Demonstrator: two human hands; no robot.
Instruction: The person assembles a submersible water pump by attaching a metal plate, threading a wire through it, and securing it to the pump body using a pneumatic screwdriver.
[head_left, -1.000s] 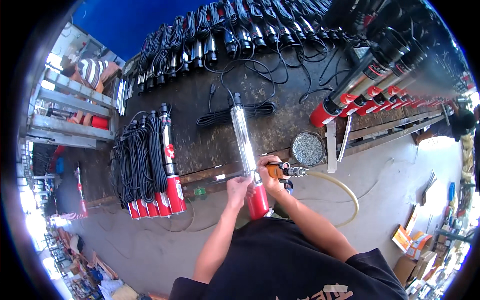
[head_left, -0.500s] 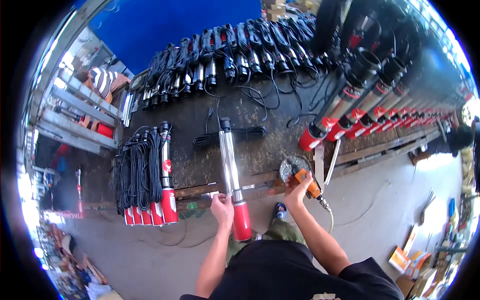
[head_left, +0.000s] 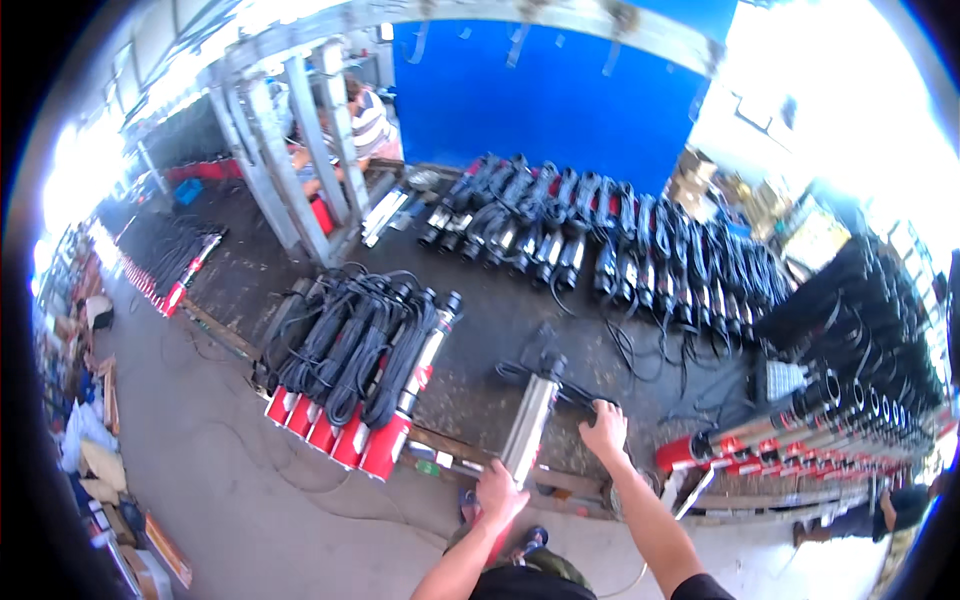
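Observation:
A long submersible pump (head_left: 530, 425), silver tube with a black cap and red lower end, lies across the bench's near edge. My left hand (head_left: 500, 492) is wrapped round the silver tube near its lower part. The red end is mostly hidden below that hand. Behind and across the tube runs a bundled black cable (head_left: 575, 392). My right hand (head_left: 605, 432) has its fingers closed on the cable's right end, on the bench top.
Left stand several finished-looking pumps (head_left: 385, 450) with coiled cables. A long row of pumps (head_left: 600, 245) with cables lies at the back. More red-and-silver pumps (head_left: 760, 440) are stacked right. A metal frame (head_left: 270, 170) rises back left; a person in stripes (head_left: 375, 125) sits beyond it.
My right hand has let go of the orange air tool and moved to the black cable. The left hand stays on the pump. The view has swung left and up.

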